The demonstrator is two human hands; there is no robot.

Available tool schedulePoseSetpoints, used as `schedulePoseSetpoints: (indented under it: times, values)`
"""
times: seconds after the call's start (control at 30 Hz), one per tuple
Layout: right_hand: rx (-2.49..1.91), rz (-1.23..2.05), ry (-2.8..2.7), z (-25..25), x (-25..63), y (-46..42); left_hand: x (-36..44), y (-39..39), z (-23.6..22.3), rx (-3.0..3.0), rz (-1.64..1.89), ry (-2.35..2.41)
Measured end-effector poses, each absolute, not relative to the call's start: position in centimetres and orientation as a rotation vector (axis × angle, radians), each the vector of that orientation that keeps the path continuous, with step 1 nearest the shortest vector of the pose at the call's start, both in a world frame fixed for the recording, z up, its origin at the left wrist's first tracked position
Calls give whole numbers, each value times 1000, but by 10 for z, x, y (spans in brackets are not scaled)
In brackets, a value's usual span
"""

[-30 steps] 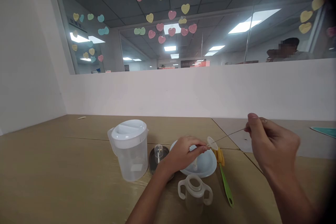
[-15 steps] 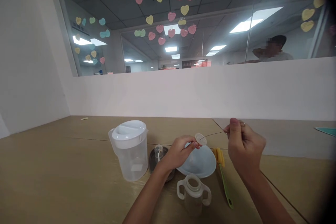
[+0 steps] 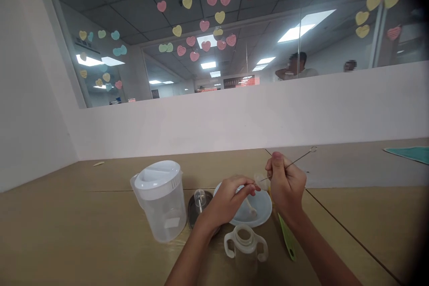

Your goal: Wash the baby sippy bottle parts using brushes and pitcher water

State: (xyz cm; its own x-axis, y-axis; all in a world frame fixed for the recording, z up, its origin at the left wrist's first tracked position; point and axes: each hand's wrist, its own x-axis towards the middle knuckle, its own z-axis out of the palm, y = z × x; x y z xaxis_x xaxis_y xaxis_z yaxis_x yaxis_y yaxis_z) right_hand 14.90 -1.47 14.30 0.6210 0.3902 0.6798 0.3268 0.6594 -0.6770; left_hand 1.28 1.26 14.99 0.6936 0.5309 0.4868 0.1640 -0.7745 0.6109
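Observation:
My left hand [image 3: 231,199], over the bowl, pinches a small translucent disc-shaped bottle part [image 3: 261,182] at its fingertips. My right hand [image 3: 286,183] is closed around a thin wire rod [image 3: 299,158] with a ring at its upper end. The rod's lower end reaches the translucent part; whether it goes through is unclear. Below them is a pale blue bowl [image 3: 264,214] with a small whitish piece [image 3: 250,209] inside. In front stands a two-handled baby bottle [image 3: 246,246], open at the top. A green-handled brush [image 3: 287,239] lies partly hidden behind my right arm.
A lidded clear plastic pitcher [image 3: 166,214] stands left of the bowl. Next to it, a dark tray [image 3: 192,216] holds a clear dome cap [image 3: 200,199]. A teal sheet [image 3: 409,153] lies at far right. Behind the table [image 3: 83,223] are a low wall and window; people show beyond the glass.
My right hand has moved left, close to my left hand, and its grip now sits lower on the rod, so the ring end shows. My left hand keeps the translucent part.

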Motion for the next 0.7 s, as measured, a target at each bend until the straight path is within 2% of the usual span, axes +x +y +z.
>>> schedulePoseSetpoints:
  times: [0.17, 0.4, 0.7]
  values:
    - [-824, 45, -846, 162, 163, -35, 0, 23, 148, 2349, 849, 633]
    - [-1023, 45, -856, 167, 170, -44, -5, 33, 143, 2314, 844, 636]
    - [-860, 545, -862, 163, 192, -25, -13, 32, 147, 2247, 732, 589]
